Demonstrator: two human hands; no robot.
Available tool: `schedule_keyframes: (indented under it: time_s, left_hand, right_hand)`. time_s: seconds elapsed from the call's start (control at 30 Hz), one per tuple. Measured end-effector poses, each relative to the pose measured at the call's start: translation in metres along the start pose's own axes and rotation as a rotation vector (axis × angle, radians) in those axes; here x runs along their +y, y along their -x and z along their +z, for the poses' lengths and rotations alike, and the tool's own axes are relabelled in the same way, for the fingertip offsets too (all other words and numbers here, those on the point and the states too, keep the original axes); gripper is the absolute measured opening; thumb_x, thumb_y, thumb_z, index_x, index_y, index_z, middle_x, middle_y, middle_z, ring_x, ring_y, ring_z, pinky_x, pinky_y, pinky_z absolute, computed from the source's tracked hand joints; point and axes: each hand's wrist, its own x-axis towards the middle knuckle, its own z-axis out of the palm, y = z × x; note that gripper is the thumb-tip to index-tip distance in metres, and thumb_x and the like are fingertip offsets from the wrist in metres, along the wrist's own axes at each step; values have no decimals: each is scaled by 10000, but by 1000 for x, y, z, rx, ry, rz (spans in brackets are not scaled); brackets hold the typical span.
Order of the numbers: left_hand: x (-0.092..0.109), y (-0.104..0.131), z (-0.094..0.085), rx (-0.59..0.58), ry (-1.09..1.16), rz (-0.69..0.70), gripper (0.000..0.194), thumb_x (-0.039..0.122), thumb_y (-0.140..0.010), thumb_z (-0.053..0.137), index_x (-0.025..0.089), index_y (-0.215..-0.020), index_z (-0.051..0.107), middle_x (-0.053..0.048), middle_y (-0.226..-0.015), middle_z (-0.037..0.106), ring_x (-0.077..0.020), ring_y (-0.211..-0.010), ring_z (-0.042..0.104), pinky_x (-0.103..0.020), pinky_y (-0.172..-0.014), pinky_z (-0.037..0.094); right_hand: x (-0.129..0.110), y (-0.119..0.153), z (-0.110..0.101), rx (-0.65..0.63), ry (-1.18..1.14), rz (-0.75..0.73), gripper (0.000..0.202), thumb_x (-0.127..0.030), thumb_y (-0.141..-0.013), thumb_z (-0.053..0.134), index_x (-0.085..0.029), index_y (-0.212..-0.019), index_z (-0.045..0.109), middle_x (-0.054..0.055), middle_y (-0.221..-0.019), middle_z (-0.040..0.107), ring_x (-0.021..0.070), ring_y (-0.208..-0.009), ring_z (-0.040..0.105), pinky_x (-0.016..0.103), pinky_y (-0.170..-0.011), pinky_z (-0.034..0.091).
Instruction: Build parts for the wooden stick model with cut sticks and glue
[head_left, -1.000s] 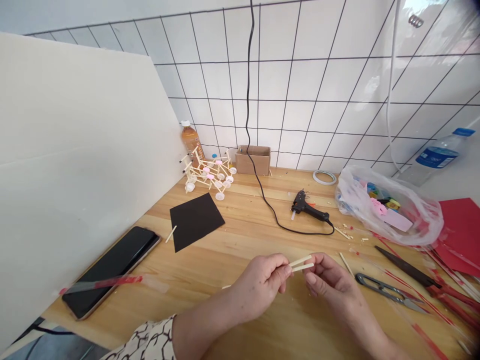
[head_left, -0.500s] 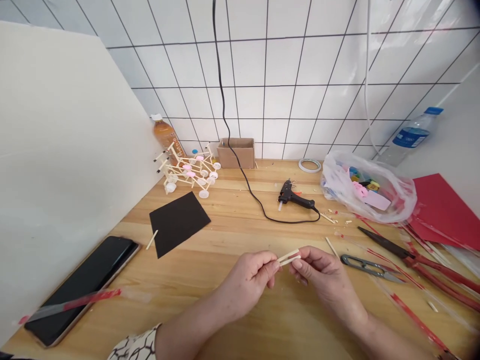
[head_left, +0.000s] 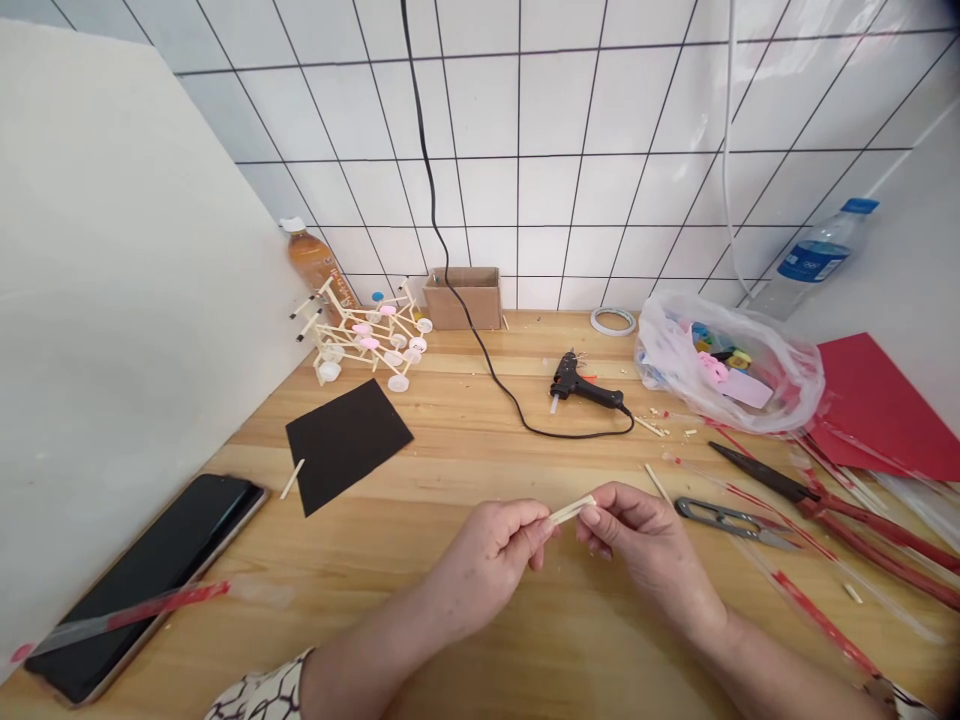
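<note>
Two short pale wooden sticks lie close side by side between my hands, above the middle of the table's near part. My left hand is closed on their left end, pinching with thumb and fingers. At their right end, my right hand pinches the tips between thumb and forefinger. The fingers hide both ends in part. Just right of my right hand, a loose wooden stick and grey thread snips rest on the wood. Beyond the hands lies a black hot glue gun.
Back left stand stick models with round wheels, by an orange drink bottle and a cardboard box. Black card and a phone lie left. At right are a plastic bag, red-handled shears and a water bottle.
The two sticks, with a gap between them earlier, now lie closer together. Both hands keep their pinch. The whole view has shifted slightly.
</note>
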Motion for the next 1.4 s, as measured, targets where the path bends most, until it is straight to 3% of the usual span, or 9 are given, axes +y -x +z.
schedule_keyframes:
  time_s: [0.5,0.77,0.97,1.1,1.4]
  left_hand:
    - [-5,-2,-2,36,-17,57,303,281,-868,369,165,-597,436,52,-521,392,-75,-491,355,-193,-486,264]
    - [-5,-2,-1,-10,-88,21,289,295,-858,374,164,-620,470,48,-526,408,-80,-489,355,-202,-489,271]
    - [-5,-4,-1,-70,37,-15,307,315,-857,377,156,-619,489,33,-564,480,-84,-512,406,-194,-519,323]
    - [-2,-5,-2,-94,77,-61,326,328,-848,397,152,-589,486,39,-543,440,-80,-488,364,-193,-485,295]
    - [-10,-9,-4,-48,86,-98,277,322,-824,438,149,-629,532,43,-508,398,-76,-463,326,-200,-458,251]
  right_hand:
    - [-3,-2,-5,-62,216,-45,332,-481,-770,570,-166,-669,597,-19,-562,511,98,-518,413,227,-497,333]
    - [-14,-2,-8,-170,576,-227,360,-445,-864,429,-184,-661,572,-27,-543,422,108,-503,370,232,-474,296]
    - [-14,-3,-10,-162,772,-428,363,-324,-898,398,-180,-586,516,-29,-512,408,95,-474,355,222,-458,280]
    - [-11,-5,-12,-152,821,-491,365,-316,-904,384,-172,-599,522,-30,-507,410,95,-472,365,215,-458,282]
    - [-9,-10,-17,-124,814,-477,367,-334,-899,387,-180,-577,473,-39,-503,373,91,-465,337,207,-445,269]
